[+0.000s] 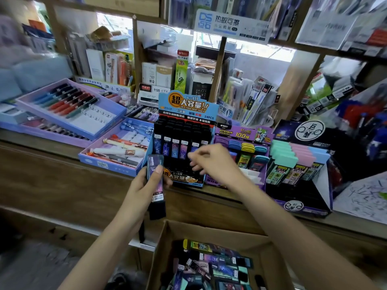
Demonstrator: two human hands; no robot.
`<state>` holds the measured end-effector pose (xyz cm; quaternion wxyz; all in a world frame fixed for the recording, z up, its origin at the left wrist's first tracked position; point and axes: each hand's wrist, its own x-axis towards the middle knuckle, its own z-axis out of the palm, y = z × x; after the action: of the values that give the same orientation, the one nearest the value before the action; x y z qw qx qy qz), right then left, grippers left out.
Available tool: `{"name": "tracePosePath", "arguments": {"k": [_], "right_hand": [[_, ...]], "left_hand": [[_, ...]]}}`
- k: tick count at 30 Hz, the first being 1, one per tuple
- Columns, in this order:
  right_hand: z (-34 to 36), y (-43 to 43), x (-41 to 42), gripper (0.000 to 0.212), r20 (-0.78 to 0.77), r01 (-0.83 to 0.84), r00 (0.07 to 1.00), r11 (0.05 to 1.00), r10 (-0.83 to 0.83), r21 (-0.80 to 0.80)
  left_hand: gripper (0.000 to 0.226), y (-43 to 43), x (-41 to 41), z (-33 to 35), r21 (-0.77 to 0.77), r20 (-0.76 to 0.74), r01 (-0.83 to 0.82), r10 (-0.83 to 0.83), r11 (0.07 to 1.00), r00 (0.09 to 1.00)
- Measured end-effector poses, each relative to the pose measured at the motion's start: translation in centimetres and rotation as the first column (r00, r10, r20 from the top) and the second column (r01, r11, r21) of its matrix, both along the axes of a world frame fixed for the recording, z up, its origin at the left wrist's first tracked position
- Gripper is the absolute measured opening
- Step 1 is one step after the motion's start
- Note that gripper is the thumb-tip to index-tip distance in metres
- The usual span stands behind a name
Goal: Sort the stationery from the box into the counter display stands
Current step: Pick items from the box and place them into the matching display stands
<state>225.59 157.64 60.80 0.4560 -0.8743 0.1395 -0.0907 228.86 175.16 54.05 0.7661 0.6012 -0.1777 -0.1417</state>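
My left hand (144, 186) grips a small stack of purple and black lead cases (156, 185), held upright in front of the counter. My right hand (211, 162) hovers with loosely curled fingers over the front row of the black display stand (184, 141), which holds upright constellation-print lead cases; I cannot see anything between its fingers. A cardboard box (165, 258) at the bottom holds several more loose cases (211, 266) in purple, black and teal.
A purple stand (240, 155) with coloured lead cases sits right of the black stand, and a dark stand (299, 170) with mint and pink cases farther right. Blue and purple pen trays (117, 151) fill the counter's left. Shelves of stock rise behind.
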Motion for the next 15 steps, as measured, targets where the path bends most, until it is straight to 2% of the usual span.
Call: {"name": "tracePosePath", "arguments": {"k": [3,5,7,11,15], "right_hand": [[-2.8,1.9,-4.0,0.009,0.03,-0.11,0.994,0.99,0.108,0.089],[-4.4,2.8,-5.7,0.016,0.023,-0.118,0.993,0.975,0.116,0.188],[-5.5,3.3,-6.5,0.023,0.034,-0.07,0.997,0.958,0.062,0.278],[-5.8,3.2,-7.4,0.015,0.04,0.036,0.998,0.929,-0.055,0.367],[-5.4,1.6,-8.6,0.012,0.043,0.083,0.993,0.905,-0.111,0.417]], "left_hand": [[0.036,-1.3,-0.2,-0.1,-0.034,-0.064,-0.026,0.024,0.999,0.998],[0.037,-2.3,-0.4,0.0,-0.07,-0.103,-0.019,0.012,0.997,0.995],[0.034,-3.4,-0.9,0.2,-0.098,-0.109,-0.009,-0.002,0.995,0.994],[0.038,-5.4,-1.8,0.5,-0.099,-0.12,0.005,-0.017,0.995,0.993],[0.054,-6.3,-2.4,0.6,-0.114,-0.246,0.177,-0.201,0.978,0.948]]}}
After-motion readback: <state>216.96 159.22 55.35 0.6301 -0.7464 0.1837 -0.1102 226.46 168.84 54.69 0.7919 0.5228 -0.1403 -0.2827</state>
